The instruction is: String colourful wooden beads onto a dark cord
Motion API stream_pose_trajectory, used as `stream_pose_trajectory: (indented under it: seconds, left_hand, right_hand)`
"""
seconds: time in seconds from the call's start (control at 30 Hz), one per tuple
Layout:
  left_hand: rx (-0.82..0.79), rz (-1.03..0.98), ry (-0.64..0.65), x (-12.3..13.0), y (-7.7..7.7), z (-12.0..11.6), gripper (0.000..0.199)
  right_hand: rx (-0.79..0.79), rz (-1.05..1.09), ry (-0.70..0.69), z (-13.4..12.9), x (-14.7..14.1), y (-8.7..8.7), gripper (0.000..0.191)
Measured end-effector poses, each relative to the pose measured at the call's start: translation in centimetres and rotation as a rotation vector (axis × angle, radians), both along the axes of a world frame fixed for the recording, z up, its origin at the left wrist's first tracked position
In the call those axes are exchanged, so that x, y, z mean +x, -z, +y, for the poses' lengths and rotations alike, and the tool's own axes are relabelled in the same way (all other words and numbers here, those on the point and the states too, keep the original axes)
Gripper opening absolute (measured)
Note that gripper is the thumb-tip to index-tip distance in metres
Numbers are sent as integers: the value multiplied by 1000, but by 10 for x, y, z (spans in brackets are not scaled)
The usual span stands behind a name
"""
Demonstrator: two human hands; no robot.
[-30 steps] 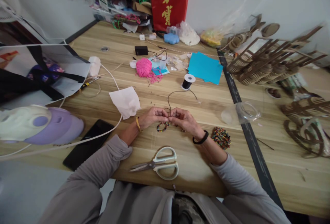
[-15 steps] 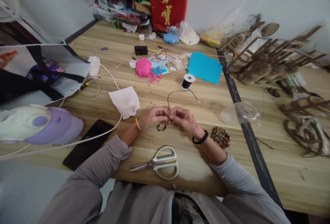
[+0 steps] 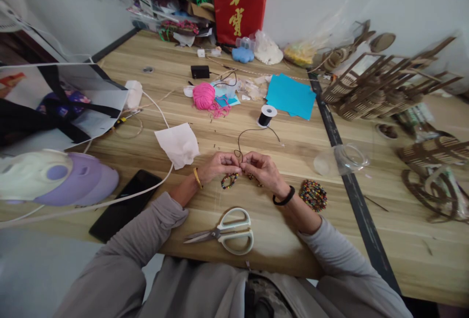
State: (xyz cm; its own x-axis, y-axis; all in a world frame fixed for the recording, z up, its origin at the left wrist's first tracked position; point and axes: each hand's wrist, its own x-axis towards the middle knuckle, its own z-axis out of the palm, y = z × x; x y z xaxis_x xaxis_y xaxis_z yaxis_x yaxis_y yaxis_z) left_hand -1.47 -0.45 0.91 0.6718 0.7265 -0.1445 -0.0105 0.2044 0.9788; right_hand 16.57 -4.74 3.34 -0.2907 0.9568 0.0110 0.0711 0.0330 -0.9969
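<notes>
My left hand (image 3: 222, 165) and my right hand (image 3: 261, 165) meet fingertip to fingertip above the table, each pinching a thin black cord (image 3: 239, 143). The cord makes a small loop just beyond my fingers and curves away over the wood. Below my left fingers hangs part of a multicoloured bead bracelet (image 3: 229, 181); more of its beads show under my right fingers. Exactly where the cord meets the beads is hidden. A spool (image 3: 266, 116) of black cord stands upright farther back. Scissors (image 3: 227, 231) with pale handles lie near the table's front edge.
A heap of strung beads (image 3: 313, 195) lies right of my right wrist. To the left are a white paper (image 3: 178, 145), a black phone (image 3: 124, 205) and a purple-white device (image 3: 58, 177) with its cable. Pink yarn (image 3: 204, 96) and blue sheets (image 3: 291, 96) sit farther back.
The small cord loop beyond my fingertips has become wider. The beads under my left hand have shifted slightly left and down. Both hands stay pinched in nearly the same place.
</notes>
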Motion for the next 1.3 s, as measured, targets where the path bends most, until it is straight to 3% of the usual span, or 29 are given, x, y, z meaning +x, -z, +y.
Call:
stream_pose_trajectory:
  seconds: [0.53,0.87,1.17,1.3]
  left_hand:
    - [19,53,-36,2,0,-2,28]
    - [-25,-10,-138,0,0,0,27]
    - [-20,-9,-124,1,-1,-2,27]
    - [-42,6,-101,2,0,-1,28]
  right_hand:
    - [-32,1,12,0,0,-1,33]
    - [-94,74,64,-3,-3,6,37]
    - [4,77,179,-7,-8,14,25]
    - [11,72,156,-8,-7,12,24]
